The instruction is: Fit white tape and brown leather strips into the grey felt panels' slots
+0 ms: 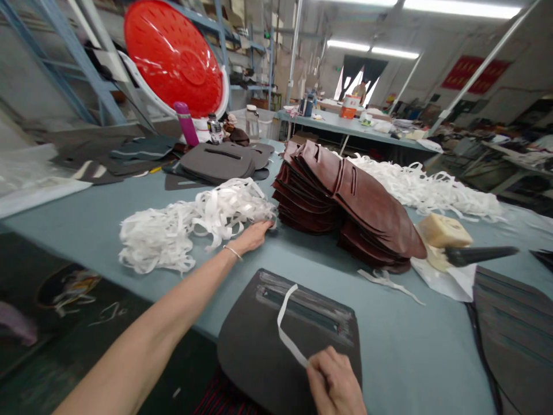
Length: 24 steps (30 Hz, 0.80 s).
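Observation:
My left hand [254,235] reaches across the table and rests at the edge of a heap of white tape strips [194,227], its fingers together among the strips. My right hand [334,380] is closed in a pinch on one white strip [286,323] that curls up over a dark grey leather panel [289,340] with a slot cut near its top. That panel lies at the table's near edge. Behind it stands a stack of brown leather pieces [345,202].
A second heap of white strips [432,187] lies behind the brown stack. A brush with a dark handle [475,253] and a yellowish block [444,230] sit at right, beside dark panels [514,328]. Grey panels [220,161], bottles and a red disc [173,55] stand at the back.

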Each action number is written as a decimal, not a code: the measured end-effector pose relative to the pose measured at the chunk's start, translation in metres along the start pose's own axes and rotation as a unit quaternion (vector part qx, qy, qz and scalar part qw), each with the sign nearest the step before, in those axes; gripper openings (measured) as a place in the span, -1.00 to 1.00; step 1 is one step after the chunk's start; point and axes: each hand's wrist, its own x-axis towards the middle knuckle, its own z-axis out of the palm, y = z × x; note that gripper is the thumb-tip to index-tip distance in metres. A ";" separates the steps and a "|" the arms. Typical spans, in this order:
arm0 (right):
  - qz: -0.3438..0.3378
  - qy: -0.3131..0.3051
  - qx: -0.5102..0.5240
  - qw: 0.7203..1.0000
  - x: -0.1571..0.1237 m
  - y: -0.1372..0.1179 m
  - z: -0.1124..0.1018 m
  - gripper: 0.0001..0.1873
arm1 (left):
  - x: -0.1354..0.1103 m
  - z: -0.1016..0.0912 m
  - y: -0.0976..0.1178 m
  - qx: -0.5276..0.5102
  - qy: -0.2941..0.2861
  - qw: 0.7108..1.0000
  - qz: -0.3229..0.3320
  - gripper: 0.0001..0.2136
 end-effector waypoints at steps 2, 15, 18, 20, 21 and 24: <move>0.023 -0.023 0.011 0.999 -0.001 0.004 -0.004 -0.77 | 0.007 -0.013 0.002 0.010 -0.024 0.999 0.019 -0.68; 0.189 0.006 0.164 0.968 0.037 0.019 -0.022 -0.69 | -0.107 -0.019 0.132 -0.113 -0.291 0.945 0.097 -0.76; 0.258 0.021 0.172 0.950 0.023 0.041 -0.021 -0.65 | -0.114 -0.024 0.115 -0.136 -0.268 0.954 -0.012 -0.74; 0.277 0.014 0.181 0.943 0.013 0.050 -0.020 -0.63 | -0.114 -0.028 0.101 -0.153 -0.252 0.954 -0.048 -0.74; 0.279 0.010 0.185 0.942 0.010 0.052 -0.020 -0.63 | -0.114 -0.027 0.094 -0.164 -0.243 0.954 -0.059 -0.74; 0.285 0.016 0.187 0.940 0.008 0.057 -0.020 -0.65 | -0.117 -0.018 0.081 -0.174 -0.195 0.959 -0.107 -0.73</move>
